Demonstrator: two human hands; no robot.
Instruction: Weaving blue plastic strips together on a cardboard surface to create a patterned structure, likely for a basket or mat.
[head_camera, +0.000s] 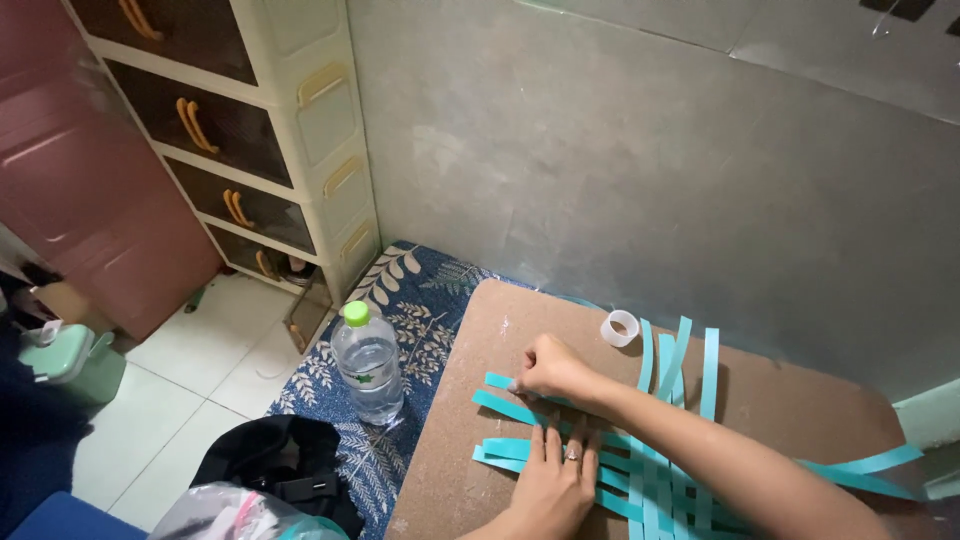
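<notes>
While the left hand (555, 480) lay flat with fingers spread on the woven turquoise paper strips (650, 470), the right hand (550, 370) pinched one strip's end. The strips, too overlapped to count, covered the brown board (450, 450). One clear tape roll (620, 328) and one plastic water bottle (368, 365) stood nearby.

Water bottle (368, 365), tape roll (620, 328), drawer cabinet (250, 130).

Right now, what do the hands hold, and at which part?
The right hand pinches a turquoise paper strip near its left end; the left hand only presses flat on the woven strips.
</notes>
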